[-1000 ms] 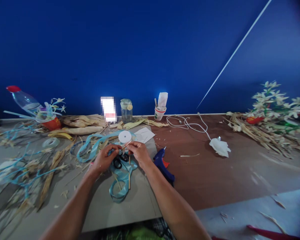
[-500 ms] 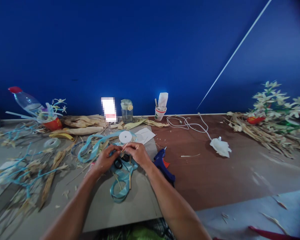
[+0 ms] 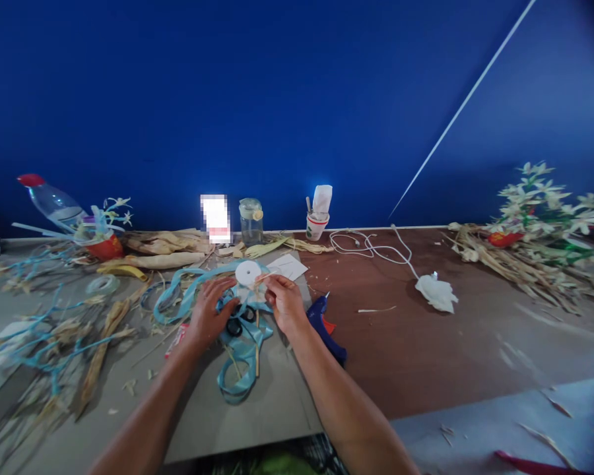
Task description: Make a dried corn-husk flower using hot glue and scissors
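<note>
Left hand: fingers curved, grip cannot be told. Right hand, nearer: fingertips pinching a thin, pale, straw-like strip at its ten o'clock, axis apparently nine-to-three. Beyond: flat, round, white spool, toward eleven.

ribbon: light blue | spool: white | glue gun: dark blue, orange trigger | wall: blue

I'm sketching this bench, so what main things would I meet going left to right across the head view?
Red-capped bottle, tape roll, left hand, white spool, right hand, blue glue gun, crumpled white bundle, white flowers.
</note>
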### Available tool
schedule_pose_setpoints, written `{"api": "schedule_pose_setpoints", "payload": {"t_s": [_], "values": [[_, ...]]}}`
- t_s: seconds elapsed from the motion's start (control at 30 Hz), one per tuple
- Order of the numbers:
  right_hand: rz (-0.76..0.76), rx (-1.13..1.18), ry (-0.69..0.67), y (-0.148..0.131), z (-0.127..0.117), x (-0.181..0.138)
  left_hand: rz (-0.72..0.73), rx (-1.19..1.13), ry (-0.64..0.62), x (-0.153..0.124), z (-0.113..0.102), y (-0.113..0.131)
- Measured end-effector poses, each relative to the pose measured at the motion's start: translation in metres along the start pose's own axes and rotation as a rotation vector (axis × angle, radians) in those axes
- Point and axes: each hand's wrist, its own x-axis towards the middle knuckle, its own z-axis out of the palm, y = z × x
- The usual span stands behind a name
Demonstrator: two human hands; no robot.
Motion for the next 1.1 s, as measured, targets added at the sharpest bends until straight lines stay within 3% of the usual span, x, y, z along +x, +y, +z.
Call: {"api": "schedule_pose_setpoints", "payload": {"t_s": [0.13,0.33,0.47,0.73,0.9,1.1], "values": [[0.023,0.058,-0.035,-0.001,0.003,-0.004,0.076,0.115,-0.014,-0.001,0.003,0.002],[0.070,0.079,-0.085,0.000,0.005,-0.006,0.073,0.016,-0.048,-0.001,0.005,0.008],[0.059,0.135,-0.058,-0.004,0.004,-0.006,-0.052,-0.136,-0.049,0.001,0.005,0.013],[0.029,0.082,-0.006,-0.002,0.006,-0.008,-0.548,-0.740,0.020,0.002,-0.001,0.016],[0.043,0.051,-0.044,0.000,0.009,-0.012,-0.628,-1.059,-0.060,0.001,-0.006,0.017],[0.043,0.000,-0.047,0.003,0.008,-0.011,-0.622,-1.139,-0.109,0.000,-0.004,0.022]]}}
